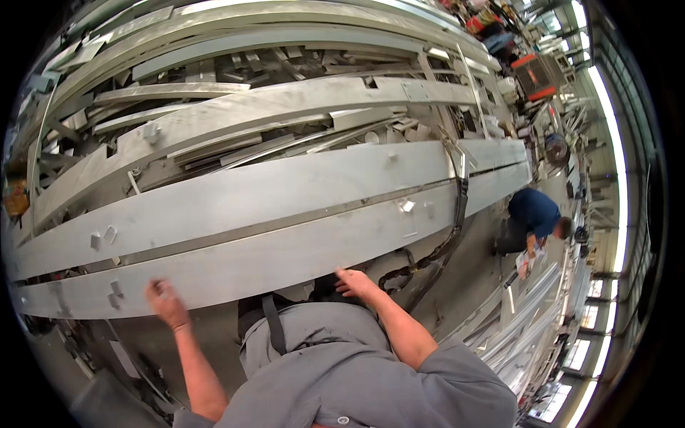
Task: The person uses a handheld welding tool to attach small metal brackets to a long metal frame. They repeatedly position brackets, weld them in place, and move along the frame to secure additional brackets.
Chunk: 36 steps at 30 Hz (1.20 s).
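Two long, flat grey metal beams lie side by side in front of me: a near beam (278, 253) and a far beam (285, 182), with a narrow gap between them. Over the near beam's front edge, my left hand (167, 305) is blurred, its fingers curled around something small and dark that I cannot make out. Just beside it on the beam are small metal brackets (115, 289). My right hand (354, 283) is at the same edge further right, fingers apart and nothing seen in them. More small bracket pieces (95, 241) rest on the far beam's left part.
Behind lie another long beam (250, 110) and piles of metal offcuts (250, 68). A dark cable bundle (457, 221) drapes across both beams and hangs at the right. Beyond it a person in a blue shirt (535, 217) bends over near stacked metal profiles (524, 307).
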{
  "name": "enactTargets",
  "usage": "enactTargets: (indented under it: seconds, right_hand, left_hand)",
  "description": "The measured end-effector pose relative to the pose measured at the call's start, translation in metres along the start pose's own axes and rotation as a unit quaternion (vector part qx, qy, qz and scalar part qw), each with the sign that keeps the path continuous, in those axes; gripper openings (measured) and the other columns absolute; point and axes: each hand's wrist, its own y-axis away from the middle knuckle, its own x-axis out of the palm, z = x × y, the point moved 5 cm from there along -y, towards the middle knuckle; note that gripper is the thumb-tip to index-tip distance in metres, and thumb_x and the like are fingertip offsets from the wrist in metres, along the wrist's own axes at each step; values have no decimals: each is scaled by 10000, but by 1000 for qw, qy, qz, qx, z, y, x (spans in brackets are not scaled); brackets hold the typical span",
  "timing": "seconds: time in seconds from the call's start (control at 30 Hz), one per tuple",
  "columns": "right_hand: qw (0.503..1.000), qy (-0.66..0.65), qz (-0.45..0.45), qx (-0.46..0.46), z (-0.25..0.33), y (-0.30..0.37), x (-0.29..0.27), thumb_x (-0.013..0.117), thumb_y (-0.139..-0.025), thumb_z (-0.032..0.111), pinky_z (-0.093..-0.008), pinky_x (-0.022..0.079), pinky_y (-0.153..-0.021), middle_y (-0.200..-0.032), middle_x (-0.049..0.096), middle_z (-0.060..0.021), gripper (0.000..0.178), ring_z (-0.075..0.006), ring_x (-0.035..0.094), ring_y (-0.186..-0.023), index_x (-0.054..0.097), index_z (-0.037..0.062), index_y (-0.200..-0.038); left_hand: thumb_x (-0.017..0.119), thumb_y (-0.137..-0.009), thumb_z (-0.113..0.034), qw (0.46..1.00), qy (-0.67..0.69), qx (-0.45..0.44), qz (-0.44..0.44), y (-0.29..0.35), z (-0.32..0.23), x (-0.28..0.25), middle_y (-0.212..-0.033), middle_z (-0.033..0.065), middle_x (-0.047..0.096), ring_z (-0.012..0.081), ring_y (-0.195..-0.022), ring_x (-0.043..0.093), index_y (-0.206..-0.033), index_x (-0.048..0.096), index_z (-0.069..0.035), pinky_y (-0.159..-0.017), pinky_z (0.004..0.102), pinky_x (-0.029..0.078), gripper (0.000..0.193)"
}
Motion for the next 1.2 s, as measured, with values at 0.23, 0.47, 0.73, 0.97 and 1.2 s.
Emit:
enactTargets:
  seconds: [0.23, 0.47, 0.73, 0.97, 1.2]
  right_hand:
    - [933, 116, -143, -311, 8, 59, -165, 696, -902, 230, -344, 548, -767, -904, 725, -146, 244, -238, 696, -828, 724, 10, -1003]
    - [847, 98, -286, -436, 77, 60, -306, 704, -868, 179, -405, 532, -731, -838, 692, -161, 173, -332, 674, -816, 717, 28, -952]
    - [813, 276, -261, -441, 139, -13, -288, 674, -884, 281, -485, 560, -791, -995, 657, -158, 306, -376, 679, -906, 667, 151, -1161]
    - [804, 320, -238, -441, 131, -9, -301, 703, -867, 276, -486, 560, -719, -890, 679, -148, 196, -382, 681, -809, 642, 132, -985]
    - [777, 234, -286, -509, 134, 23, -344, 723, -869, 198, -448, 525, -635, -873, 650, -109, 134, -351, 647, -730, 631, 109, -906]
  left_hand:
    - [795, -770, -112, 856, 106, 344, 371, 251, -319, 276, -1055, 170, 645, 366, -1010, 612, -1103, 643, -36, -883, 441, 509, 374]
    - [907, -569, -460, 809, -76, 374, 447, 333, -407, 378, -1551, 186, 328, 389, -1433, 304, -1450, 386, -91, -1181, 536, 225, 1088]
    - [932, -481, -510, 806, -145, 361, 445, 345, -406, 400, -1551, 184, 343, 378, -1467, 270, -1354, 434, -96, -1207, 555, 144, 1087]
    - [919, -467, -536, 804, -124, 396, 425, 337, -406, 404, -1469, 166, 433, 369, -1416, 332, -1263, 500, -107, -1155, 535, 198, 997]
    - [881, -480, -532, 805, -104, 394, 431, 333, -408, 402, -1467, 139, 420, 328, -1412, 326, -1202, 563, -118, -1158, 526, 186, 890]
